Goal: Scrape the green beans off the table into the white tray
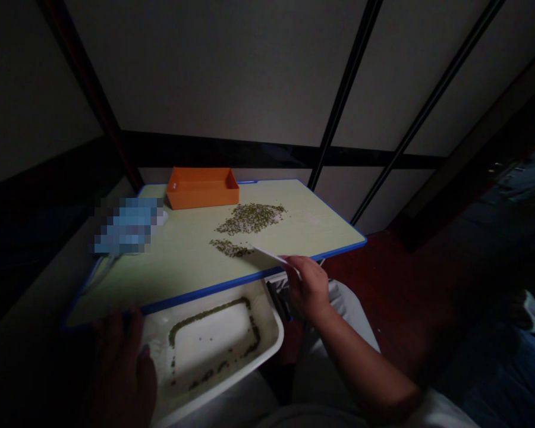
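Observation:
My right hand pinches a thin, flat white strip whose far tip touches a small pile of green beans on the table. Just beyond it is a larger spread of the same small beans, mixed with pale grains. In the dark at lower left, my left hand has its fingers stretched toward the table's blue edge, thumb apart, beside the white plastic tub. That tub sits over my lap, below the front edge, with green beans lining its bottom edges.
An orange open box stands at the back left of the table. Left of it lies a blurred-out blue item. Panelled cabinet doors rise behind. At the right, a person's blue-clad leg shows above the red floor.

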Demonstrator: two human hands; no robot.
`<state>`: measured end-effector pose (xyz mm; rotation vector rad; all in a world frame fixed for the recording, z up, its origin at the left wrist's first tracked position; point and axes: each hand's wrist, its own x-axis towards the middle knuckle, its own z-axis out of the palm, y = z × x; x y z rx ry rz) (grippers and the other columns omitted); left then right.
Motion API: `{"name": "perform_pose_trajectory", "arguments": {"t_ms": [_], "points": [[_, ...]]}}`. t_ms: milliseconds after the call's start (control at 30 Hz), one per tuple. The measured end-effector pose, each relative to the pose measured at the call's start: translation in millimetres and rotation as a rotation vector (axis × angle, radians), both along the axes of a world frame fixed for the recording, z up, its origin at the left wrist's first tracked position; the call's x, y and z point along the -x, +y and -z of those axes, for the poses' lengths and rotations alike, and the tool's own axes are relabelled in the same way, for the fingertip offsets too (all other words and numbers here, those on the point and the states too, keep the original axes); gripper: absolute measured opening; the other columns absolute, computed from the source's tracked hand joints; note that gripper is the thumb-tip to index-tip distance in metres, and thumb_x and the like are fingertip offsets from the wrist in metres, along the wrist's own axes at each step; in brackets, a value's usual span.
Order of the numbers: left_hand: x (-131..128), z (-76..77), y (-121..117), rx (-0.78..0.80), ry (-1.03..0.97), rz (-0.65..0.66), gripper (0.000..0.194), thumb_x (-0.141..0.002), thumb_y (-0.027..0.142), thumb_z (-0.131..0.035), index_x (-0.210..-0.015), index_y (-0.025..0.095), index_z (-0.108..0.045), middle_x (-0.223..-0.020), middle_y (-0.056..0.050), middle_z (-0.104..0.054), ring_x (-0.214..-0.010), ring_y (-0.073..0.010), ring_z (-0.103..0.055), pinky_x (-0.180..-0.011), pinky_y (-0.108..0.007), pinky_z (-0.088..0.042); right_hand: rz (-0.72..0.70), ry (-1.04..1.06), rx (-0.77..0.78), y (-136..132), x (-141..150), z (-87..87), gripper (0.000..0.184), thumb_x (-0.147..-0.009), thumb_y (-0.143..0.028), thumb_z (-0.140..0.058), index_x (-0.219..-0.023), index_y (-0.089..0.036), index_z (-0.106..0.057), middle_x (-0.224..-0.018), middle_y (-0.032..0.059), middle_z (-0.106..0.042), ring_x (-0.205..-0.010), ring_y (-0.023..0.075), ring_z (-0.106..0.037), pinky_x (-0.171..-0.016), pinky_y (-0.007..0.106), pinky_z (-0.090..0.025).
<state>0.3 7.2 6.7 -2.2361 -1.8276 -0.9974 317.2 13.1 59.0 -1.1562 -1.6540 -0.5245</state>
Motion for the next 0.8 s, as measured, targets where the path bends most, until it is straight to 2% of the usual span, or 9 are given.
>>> {"name": "perform_pose_trajectory", "arguments": {"t_ms": [167,600,800], "points": [[0.2,0.0,0.5,-0.001,0.024,0.0,0.065,-0.086,0.026,-0.036,-0.147,0.02,-0.014,-0.159,-0.017,-0.016,-0.146,-0.0341,-0.011,-0.117,-0.059,-0.025,-0.007,0.126,0.083,5.0,-0.4,-5.4,0.021,-0.089,-0.016,-0.05,-0.104,-0.024,-0.063,-0.089,0.0056,-0.075,-0.077,0.0185,-0.071,-0.068,0.028,-0.056],[-4.1,-7.0,-2.5,0.111,-0.083,-0.03,0.062,-0.086,0.029,-0.035,-0.146,0.02,-0.022,-0.16,-0.012,-0.017,-0.148,-0.0292,-0.009,-0.12,-0.055,-0.02,-0.068,0.219,0.135,7.7,1.7,-6.0,0.02,-0.087,-0.018,-0.054,-0.103,-0.025,-0.064,-0.089,0.0045,-0.074,-0.078,0.0186,-0.07,-0.07,0.028,-0.056],[-9.1,-16.7,-3.4,0.156,-0.059,-0.068,0.057,-0.087,0.033,-0.03,-0.136,0.004,-0.038,-0.155,-0.022,-0.026,-0.147,-0.0313,-0.013,-0.12,-0.053,-0.021,-0.064,0.217,0.115,4.9,1.0,-4.5,0.018,-0.088,-0.018,-0.054,-0.103,-0.025,-0.062,-0.09,0.0044,-0.074,-0.078,0.0183,-0.071,-0.07,0.029,-0.056]]}}
